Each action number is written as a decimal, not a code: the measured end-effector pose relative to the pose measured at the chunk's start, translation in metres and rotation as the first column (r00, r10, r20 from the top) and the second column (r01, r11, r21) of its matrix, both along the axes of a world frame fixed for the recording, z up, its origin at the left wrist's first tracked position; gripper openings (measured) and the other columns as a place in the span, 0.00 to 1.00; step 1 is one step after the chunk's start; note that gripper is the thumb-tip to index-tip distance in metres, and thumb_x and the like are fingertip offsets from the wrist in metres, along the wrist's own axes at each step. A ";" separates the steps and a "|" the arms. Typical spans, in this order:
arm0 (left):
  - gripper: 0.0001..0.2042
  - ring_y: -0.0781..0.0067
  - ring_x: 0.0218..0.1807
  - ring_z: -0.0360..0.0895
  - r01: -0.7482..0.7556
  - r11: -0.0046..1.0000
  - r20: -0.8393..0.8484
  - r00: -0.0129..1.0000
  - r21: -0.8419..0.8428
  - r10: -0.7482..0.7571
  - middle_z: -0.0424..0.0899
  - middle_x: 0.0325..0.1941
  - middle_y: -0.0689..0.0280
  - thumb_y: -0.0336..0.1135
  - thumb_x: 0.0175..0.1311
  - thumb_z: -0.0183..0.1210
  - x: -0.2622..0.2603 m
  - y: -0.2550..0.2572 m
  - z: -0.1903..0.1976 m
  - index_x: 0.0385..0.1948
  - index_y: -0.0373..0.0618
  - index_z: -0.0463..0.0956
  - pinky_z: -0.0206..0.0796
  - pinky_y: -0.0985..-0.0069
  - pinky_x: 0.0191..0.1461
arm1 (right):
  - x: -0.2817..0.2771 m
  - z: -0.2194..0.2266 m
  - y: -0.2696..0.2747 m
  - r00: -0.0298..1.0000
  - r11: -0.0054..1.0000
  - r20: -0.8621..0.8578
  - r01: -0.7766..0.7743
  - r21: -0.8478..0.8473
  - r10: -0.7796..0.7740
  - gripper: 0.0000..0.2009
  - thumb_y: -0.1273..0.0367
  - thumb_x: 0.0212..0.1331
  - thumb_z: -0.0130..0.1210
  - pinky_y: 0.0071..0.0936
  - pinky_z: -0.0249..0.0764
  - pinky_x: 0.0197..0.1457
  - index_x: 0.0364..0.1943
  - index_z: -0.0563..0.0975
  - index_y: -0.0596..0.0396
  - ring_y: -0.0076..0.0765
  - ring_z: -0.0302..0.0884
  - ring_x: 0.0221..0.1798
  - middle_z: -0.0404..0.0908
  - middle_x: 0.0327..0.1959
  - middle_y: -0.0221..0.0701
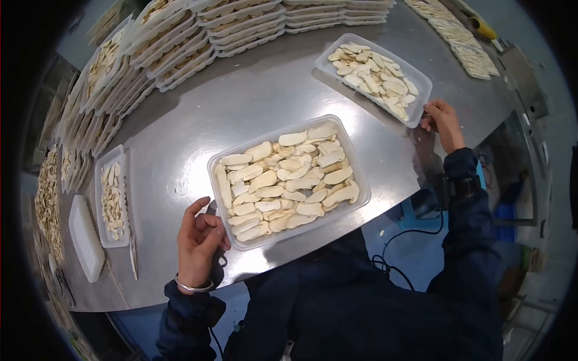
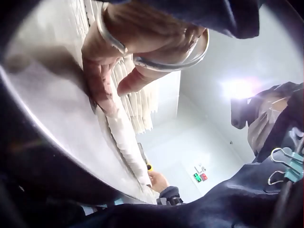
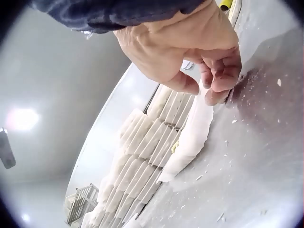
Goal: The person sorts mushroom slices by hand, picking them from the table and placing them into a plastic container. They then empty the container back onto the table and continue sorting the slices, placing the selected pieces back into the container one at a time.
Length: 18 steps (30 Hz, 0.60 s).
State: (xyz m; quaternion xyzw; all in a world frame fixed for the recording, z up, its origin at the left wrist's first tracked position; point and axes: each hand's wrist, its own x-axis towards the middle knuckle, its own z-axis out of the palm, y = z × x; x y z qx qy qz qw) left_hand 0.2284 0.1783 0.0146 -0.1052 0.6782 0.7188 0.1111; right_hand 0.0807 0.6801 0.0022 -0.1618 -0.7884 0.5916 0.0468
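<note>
Meanwhile the left hand rests loosely curled beside the near tray; the right hand pinches the far tray.

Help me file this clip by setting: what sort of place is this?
Probably a food-packing line. A steel table carries clear trays of pale slices, with stacks of filled trays along its far edge. The left hand rests beside the near tray; the right hand touches another tray.

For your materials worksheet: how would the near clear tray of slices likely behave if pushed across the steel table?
The near tray would probably slide easily on the smooth steel table. Its thin clear walls may flex. The heaped slices could shift or spill.
</note>
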 end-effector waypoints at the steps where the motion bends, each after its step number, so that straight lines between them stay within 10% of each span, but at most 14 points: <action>1: 0.26 0.77 0.31 0.77 -0.004 1.000 -0.006 1.000 0.000 0.004 0.76 0.36 0.65 0.19 0.62 0.54 -0.002 0.002 0.000 0.63 0.36 0.58 0.72 0.81 0.33 | 0.000 -0.003 0.002 1.000 0.999 -0.007 0.000 -0.032 0.000 0.08 0.66 0.63 0.52 0.18 0.67 0.27 0.34 0.73 0.56 0.20 0.72 0.22 0.75 0.25 0.27; 12: 0.27 0.80 0.27 0.75 0.003 0.999 0.038 0.999 -0.052 -0.001 0.76 0.33 0.67 0.20 0.58 0.55 -0.018 0.008 0.003 0.62 0.35 0.60 0.71 0.83 0.29 | -0.001 -0.011 -0.005 0.997 0.944 -0.073 -0.011 -0.331 -0.013 0.05 0.71 0.61 0.50 0.16 0.71 0.25 0.33 0.72 0.59 0.21 0.73 0.22 0.75 0.24 0.28; 18: 0.28 0.82 0.26 0.74 -0.056 0.997 -0.019 0.998 -0.055 0.055 0.76 0.30 0.69 0.17 0.53 0.56 -0.022 -0.004 -0.004 0.60 0.37 0.63 0.67 0.84 0.28 | 0.007 0.000 -0.034 0.975 0.991 -0.224 -0.015 -0.134 -0.016 0.08 0.73 0.58 0.51 0.18 0.74 0.30 0.37 0.75 0.63 0.21 0.75 0.25 0.79 0.28 0.30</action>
